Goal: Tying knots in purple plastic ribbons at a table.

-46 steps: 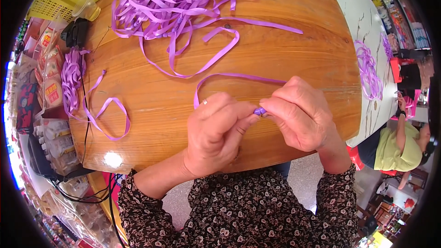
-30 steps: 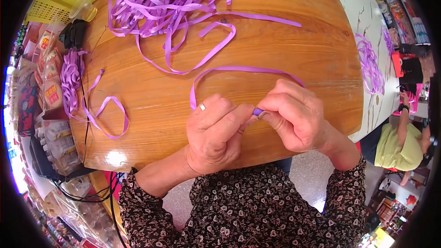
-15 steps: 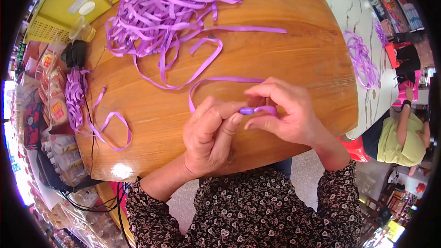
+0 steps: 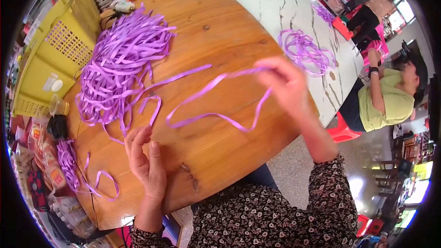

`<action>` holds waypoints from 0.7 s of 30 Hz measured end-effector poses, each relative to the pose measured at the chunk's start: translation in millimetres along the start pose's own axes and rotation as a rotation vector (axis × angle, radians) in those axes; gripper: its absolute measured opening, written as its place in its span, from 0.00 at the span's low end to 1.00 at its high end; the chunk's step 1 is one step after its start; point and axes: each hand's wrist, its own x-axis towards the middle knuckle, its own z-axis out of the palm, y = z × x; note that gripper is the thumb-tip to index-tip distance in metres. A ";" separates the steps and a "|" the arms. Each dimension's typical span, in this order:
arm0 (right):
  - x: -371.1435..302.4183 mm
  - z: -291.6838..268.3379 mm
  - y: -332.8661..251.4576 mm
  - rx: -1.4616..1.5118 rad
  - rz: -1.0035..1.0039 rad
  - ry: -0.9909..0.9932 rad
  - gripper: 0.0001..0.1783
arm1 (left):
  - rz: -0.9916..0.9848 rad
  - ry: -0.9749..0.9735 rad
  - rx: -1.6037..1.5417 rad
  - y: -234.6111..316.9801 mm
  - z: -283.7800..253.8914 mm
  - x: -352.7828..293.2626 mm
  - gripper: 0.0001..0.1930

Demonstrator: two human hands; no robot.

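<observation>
Far left, a yellow basket (image 4: 55, 59) sits beside the big purple ribbon pile (image 4: 121, 64) on the wooden table (image 4: 220, 27). Left hand (image 4: 144, 160) hovers loosely open over the near edge, holding nothing. Ribbon strip (image 4: 206, 117) loops across mid-table up to the blurred right hand (image 4: 287, 87), pinching its end. Far right, another ribbon bundle (image 4: 303, 50) lies on the marble table (image 4: 275, 0).

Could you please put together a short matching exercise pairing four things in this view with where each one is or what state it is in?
Things:
1. right hand
2. left hand
3. ribbon pile
4. yellow basket

Places or states:
A. heaped on the wooden table
B. standing at the table's left edge
C. raised, holding a purple ribbon strip
D. open, holding nothing

Pairs: 1-C, 2-D, 3-A, 4-B
</observation>
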 end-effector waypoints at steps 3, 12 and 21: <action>26.6 -80.8 19.4 0.033 0.087 0.261 0.12 | -0.088 -0.004 -0.107 -4.1 6.3 0.9 0.12; 79.7 -164.1 62.4 -1.013 -0.352 0.305 0.17 | -0.163 -0.132 -0.096 -5.0 14.0 0.4 0.08; 53.8 56.3 11.5 -0.251 -0.285 -0.246 0.10 | -0.107 -0.110 0.015 5.3 2.9 -0.1 0.04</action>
